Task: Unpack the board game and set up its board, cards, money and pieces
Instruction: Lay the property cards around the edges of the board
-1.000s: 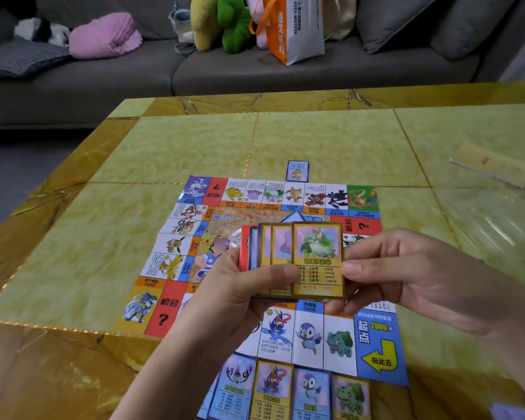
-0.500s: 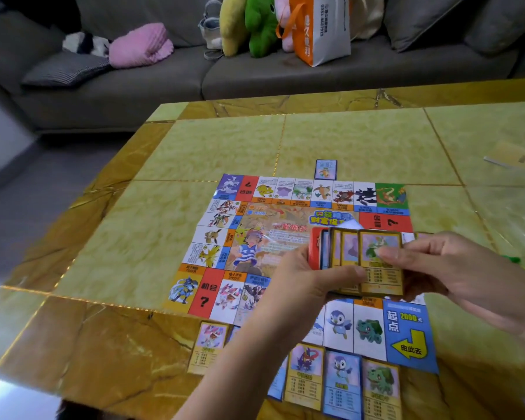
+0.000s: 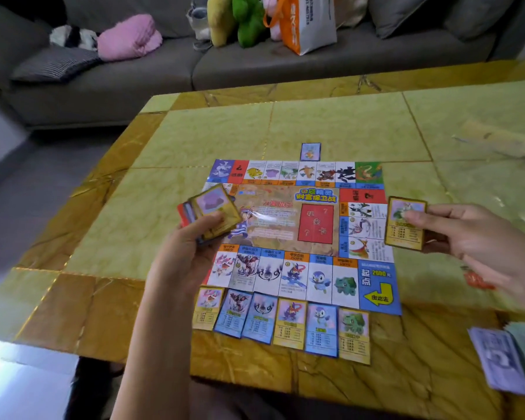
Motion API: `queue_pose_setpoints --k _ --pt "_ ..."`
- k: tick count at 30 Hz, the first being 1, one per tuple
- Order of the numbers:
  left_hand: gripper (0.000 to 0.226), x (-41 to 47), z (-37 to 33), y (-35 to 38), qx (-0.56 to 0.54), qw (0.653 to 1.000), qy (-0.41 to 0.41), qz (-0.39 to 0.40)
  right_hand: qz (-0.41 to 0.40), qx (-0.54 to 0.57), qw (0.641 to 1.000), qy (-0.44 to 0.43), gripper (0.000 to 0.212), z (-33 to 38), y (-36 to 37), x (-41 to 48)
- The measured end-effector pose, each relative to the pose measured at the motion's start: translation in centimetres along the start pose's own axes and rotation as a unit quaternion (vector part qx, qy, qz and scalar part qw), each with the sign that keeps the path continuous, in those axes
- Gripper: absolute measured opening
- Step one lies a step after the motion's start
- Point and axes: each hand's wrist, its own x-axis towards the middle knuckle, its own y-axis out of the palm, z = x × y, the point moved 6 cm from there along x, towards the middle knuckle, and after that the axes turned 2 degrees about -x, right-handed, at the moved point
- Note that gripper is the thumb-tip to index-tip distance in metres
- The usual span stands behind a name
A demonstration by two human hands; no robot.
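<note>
Left hand (image 3: 191,253) grips the card stack (image 3: 211,212) over the board (image 3: 300,225). Right hand (image 3: 473,234) pinches one yellow card (image 3: 405,227) by its right edge.

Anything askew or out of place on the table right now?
Only minor. In the card row along the board's near edge, the second blue card and third blue card lean off-square and seem to overlap; the other four sit straighter. A lone card lies beyond the far edge. Nothing spilled or damaged.
</note>
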Motion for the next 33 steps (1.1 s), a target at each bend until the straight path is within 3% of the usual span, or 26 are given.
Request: queue_pose_setpoints --k 2,4,7,9,12,14,18,20,23,26,27,30,33 --pt "0.02 0.4 -1.5 -2.7 -0.022 0.999 0.015 -0.034 -0.015 -0.007 1.0 0.003 0.079 -0.6 -0.6 -0.1" --pt "0.008 1.0 -2.5 -5.5 -0.016 0.998 0.016 -0.051 -0.022 -0.015 1.0 0.002 0.082 -0.9 -0.7 0.0" --pt "0.03 1.6 -3.2 -8.6 -0.022 0.997 0.011 -0.079 -0.006 -0.018 1.0 -0.005 0.08 -0.9 0.0 0.1" --pt "0.034 1.8 -3.3 -9.6 -0.021 0.996 0.01 -0.081 -0.001 -0.022 1.0 -0.015 0.065 -0.6 0.7 0.3" --pt "0.013 1.8 -3.2 -9.5 -0.008 0.997 0.014 -0.077 -0.022 -0.004 1.0 -0.021 0.022 -0.4 1.2 0.8" --pt "0.009 1.3 -3.0 -8.4 -0.015 0.996 0.022 -0.081 -0.069 0.014 0.997 -0.035 0.008 -0.2 0.5 1.6" --pt "0.024 0.4 -2.3 -5.6 -0.017 0.999 0.007 -0.045 -0.165 0.041 0.984 -0.06 0.015 0.4 -2.6 2.7" --pt "0.008 0.4 -1.2 -4.4 0.005 0.999 -0.013 -0.033 -0.182 0.032 0.979 -0.082 0.012 1.0 -3.8 3.0" --pt "0.003 0.0 0.5 -1.9 0.025 0.999 -0.039 0.004 -0.189 0.013 0.977 -0.101 0.009 1.7 -5.1 3.2" --pt "0.04 -0.3 1.7 -0.1 0.033 0.998 -0.05 0.032 -0.186 0.0 0.977 -0.102 0.009 2.0 -5.7 3.5" --pt "0.04 -0.2 2.0 0.1 0.043 0.997 -0.051 0.027 -0.182 -0.004 0.978 -0.101 0.009 2.0 -5.7 3.6" --pt "0.012 -0.2 3.2 0.7 0.063 0.995 -0.072 0.029 -0.168 -0.025 0.981 -0.09 0.007 1.7 -5.5 3.9" --pt "0.009 -0.2 4.1 1.2 0.082 0.993 -0.083 0.033 -0.153 -0.039 0.985 -0.074 0.007 1.2 -5.6 4.1"
